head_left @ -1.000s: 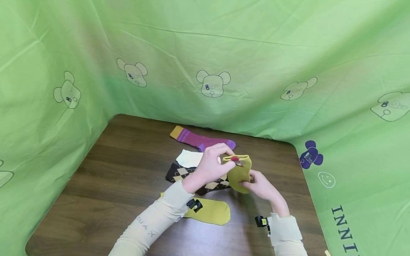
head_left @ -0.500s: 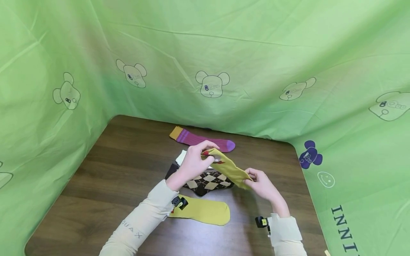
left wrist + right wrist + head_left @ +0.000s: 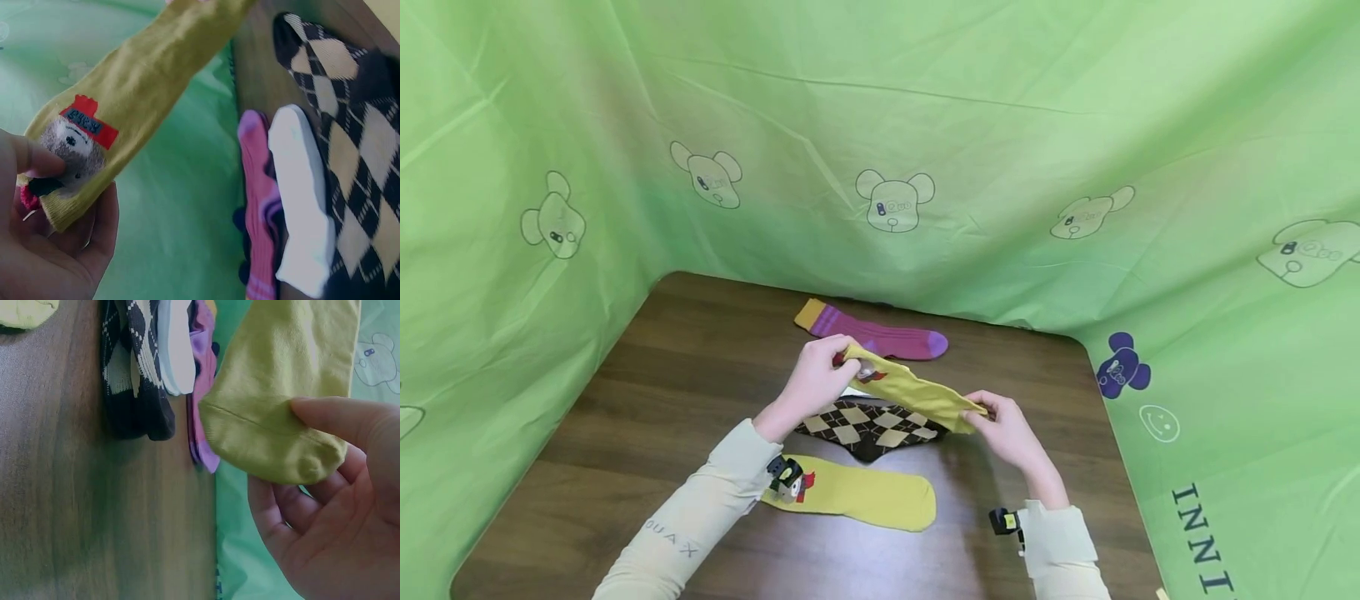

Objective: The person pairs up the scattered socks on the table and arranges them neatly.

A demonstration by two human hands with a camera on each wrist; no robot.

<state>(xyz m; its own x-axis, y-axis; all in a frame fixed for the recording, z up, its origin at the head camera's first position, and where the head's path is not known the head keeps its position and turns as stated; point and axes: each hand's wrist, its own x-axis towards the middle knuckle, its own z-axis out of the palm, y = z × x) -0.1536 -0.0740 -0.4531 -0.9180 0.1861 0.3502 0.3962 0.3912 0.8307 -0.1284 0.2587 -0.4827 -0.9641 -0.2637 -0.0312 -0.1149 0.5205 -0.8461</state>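
A yellow sock [image 3: 917, 393] is stretched out above the table between both hands. My left hand [image 3: 812, 377] pinches its cuff end, beside a printed animal face with a red hat, plain in the left wrist view on the sock [image 3: 134, 94]. At the toe end, my right hand [image 3: 1009, 427] holds the sock, thumb on top and fingers beneath, as the right wrist view shows at the toe [image 3: 269, 437]. Below the held sock lies a black and tan argyle sock [image 3: 868, 429]. Nearer me, a second yellow sock [image 3: 880, 496] lies flat, its cuff partly behind my left wrist.
A purple sock [image 3: 895, 340] with an orange cuff lies toward the back of the brown table [image 3: 700, 367]. Between it and the argyle sock is a white sock [image 3: 300, 200], mostly covered in the head view. Green printed cloth [image 3: 805, 125] encloses the back and sides.
My left hand has moved left with the cuff end, so the folded yellow sock is now drawn out lengthwise. My right hand has stayed almost in place at the toe.
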